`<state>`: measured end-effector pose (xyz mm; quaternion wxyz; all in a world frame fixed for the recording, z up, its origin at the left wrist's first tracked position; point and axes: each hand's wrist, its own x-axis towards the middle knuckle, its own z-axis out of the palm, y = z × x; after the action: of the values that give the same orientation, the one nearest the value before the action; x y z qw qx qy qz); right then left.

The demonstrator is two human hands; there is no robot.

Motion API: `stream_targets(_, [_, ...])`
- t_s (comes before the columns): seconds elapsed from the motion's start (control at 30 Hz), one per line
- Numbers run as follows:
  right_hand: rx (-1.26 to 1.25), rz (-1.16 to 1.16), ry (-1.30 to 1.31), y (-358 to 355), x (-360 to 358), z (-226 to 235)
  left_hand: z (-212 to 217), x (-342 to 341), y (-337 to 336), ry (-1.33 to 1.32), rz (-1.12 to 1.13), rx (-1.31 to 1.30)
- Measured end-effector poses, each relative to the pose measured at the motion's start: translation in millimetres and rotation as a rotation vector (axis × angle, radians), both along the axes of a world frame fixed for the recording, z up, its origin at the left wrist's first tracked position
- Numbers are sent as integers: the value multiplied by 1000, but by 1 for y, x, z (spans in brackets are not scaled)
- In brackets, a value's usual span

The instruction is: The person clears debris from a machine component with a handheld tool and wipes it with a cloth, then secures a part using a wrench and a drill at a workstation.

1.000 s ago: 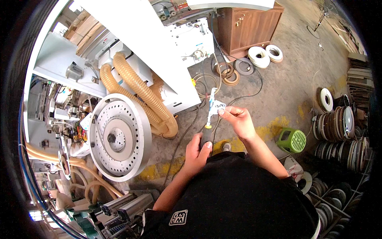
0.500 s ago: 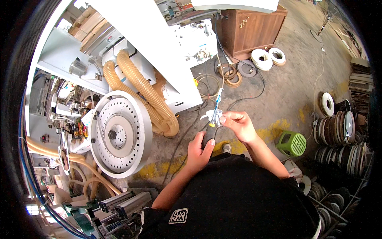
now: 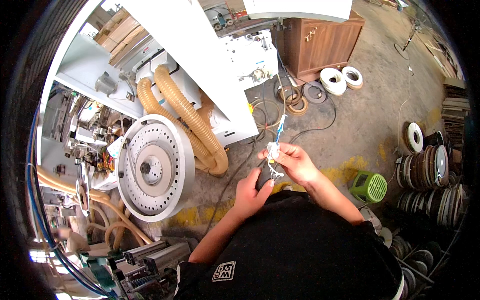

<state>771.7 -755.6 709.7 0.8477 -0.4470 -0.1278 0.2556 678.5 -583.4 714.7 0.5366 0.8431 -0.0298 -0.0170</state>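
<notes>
My left hand (image 3: 250,194) is closed round a black handle (image 3: 264,177) in front of my body, thumb on its near end. A yellow band and a thin shaft show at its far end, and the tool's exact kind cannot be made out. A blue tube (image 3: 280,131) with white wrapping at its upper end lines up with the shaft. My right hand (image 3: 296,163) pinches crumpled white film or tape (image 3: 273,148) against the shaft. A loose white strip (image 3: 275,173) dangles over the handle beside my left fingers.
A large perforated wheel (image 3: 155,167) stands left, near ribbed tan ducts (image 3: 192,122) and a white machine (image 3: 215,70). Cables and edging rolls (image 3: 298,106) lie on the floor ahead. To the right are a green stool (image 3: 369,187) and stacked rolls (image 3: 422,167). A brown cabinet (image 3: 325,47) stands beyond.
My right hand has come in to the left, against the shaft. The white film, spread out before, is now bunched around it, with a strip hanging down. My left hand keeps its grip.
</notes>
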Motion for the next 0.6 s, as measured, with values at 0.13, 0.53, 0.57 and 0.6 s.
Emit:
stream_targets(0.13, [-16,86,-14,8,-3,2,-12,-6,6,548,-153,-1043])
stream_targets(0.53, [-83,-216,39,60,-27,-7,-2,-65,7,-222,434,654])
stream_targets(0.57, [-85,-219,25,64,-28,-3,1,-68,10,-219,445,652])
stream_targets(0.6, [-87,-222,11,69,-31,1,3,-74,13,-216,455,650])
